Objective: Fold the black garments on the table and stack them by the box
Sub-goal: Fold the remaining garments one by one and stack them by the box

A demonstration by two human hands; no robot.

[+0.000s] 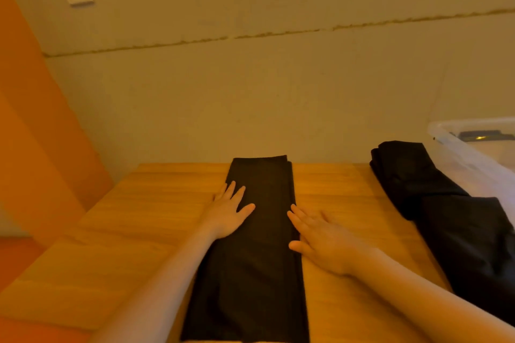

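Black garment folded into a long narrow strip (259, 245), flat along the middle of the light wooden counter (133, 231), under two spread hands.

Head view: left hand (227, 213) laid flat on the strip's left edge, fingers straight and splayed, pointing away toward the wall; right hand (320, 239) flat at the strip's right edge, fingers straight and fanned, tips touching the cloth, palm resting on the wood beside it. Nothing pinched or gripped by either. Far end of the strip reaching the counter's back edge, near end running out of frame at the bottom. Off to the right, well apart from the strip, a loose heap of more black fabric (446, 217), lying just beside a clear plastic storage box (473, 156) at the right edge. Beyond the counter, a plain beige wall (278, 92) and an orange panel (41, 133) on the left.
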